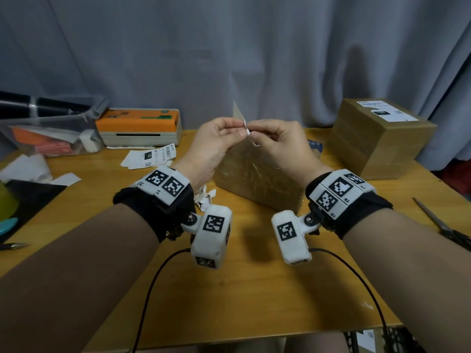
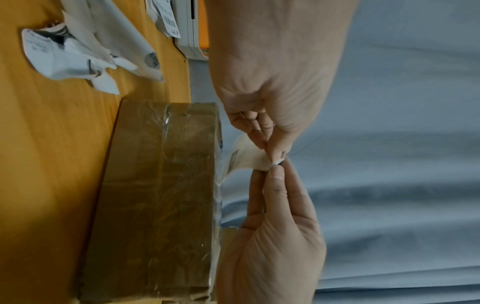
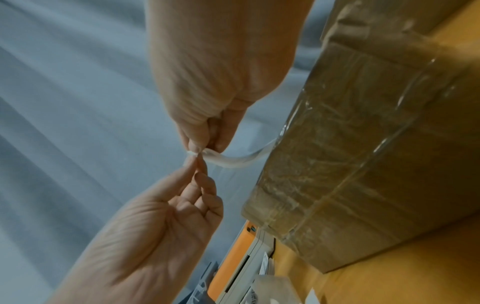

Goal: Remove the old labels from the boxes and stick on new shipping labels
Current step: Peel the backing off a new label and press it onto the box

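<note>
Both hands work on the label removal: the left hand (image 1: 212, 146) and right hand (image 1: 280, 143) pinch a peeled label strip (image 2: 244, 156) above the taped box (image 1: 257, 179) at mid-table. Next comes, probably, pulling it free steadily without tearing.

Brown cardboard box (image 1: 257, 179) under glossy clear tape, white label strip (image 2: 244, 156) with grey print, orange-and-cream printer (image 1: 139, 126) at the honey-yellow table's (image 1: 229, 301) far-left edge, black-and-white checker tags (image 1: 165, 183) on wristbands, grey-blue curtain (image 1: 229, 47).
</note>
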